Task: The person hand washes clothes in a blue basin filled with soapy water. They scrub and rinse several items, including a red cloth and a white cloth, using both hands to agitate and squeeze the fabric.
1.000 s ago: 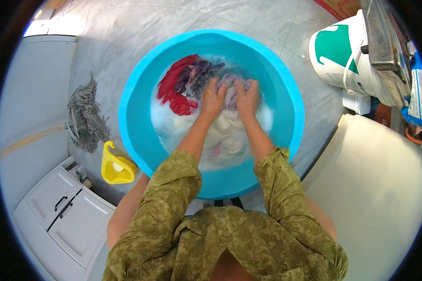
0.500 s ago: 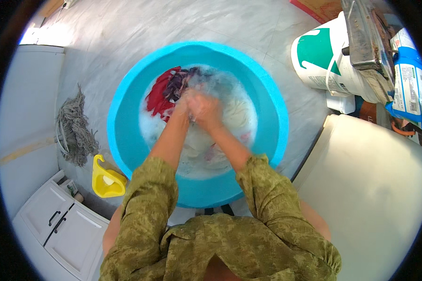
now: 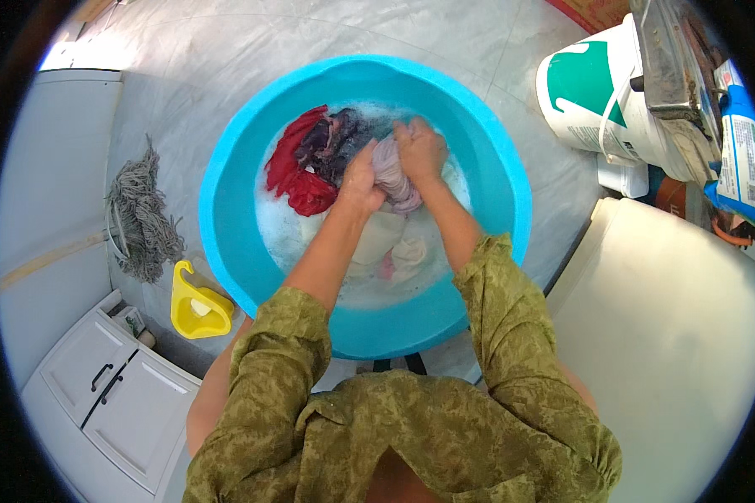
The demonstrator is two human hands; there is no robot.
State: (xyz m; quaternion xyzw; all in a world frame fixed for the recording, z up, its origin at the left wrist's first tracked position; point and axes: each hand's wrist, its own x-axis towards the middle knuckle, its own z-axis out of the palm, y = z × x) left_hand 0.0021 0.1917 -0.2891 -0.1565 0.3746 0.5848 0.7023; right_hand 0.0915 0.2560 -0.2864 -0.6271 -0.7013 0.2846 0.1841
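Observation:
A large blue basin (image 3: 235, 243) of sudsy water stands on the floor in front of me, with wet laundry in it. Between my two hands is a bunched, pale pinkish-grey cloth (image 3: 394, 173). My left hand (image 3: 361, 180) is closed on its left side, and my right hand (image 3: 421, 149) grips its upper right. Left of my hands lie a red garment (image 3: 295, 168) and a dark patterned garment (image 3: 327, 144), partly under the water. Whitish cloth (image 3: 382, 237) floats just below my left hand, a pink patch beside it.
A yellow hooked holder (image 3: 200, 312) sits left of the basin, near a grey string mop (image 3: 143, 222). White cabinets (image 3: 113, 394) stand at the lower left. To the right are a white-and-green bucket (image 3: 587, 88), a blue-and-white package (image 3: 742, 142) and a cream-coloured surface (image 3: 663, 327).
My hands were pressed together, blurred, in the basin's middle. Now they are apart, the right one further right, with the pale bunched cloth showing between them. The view has shifted slightly.

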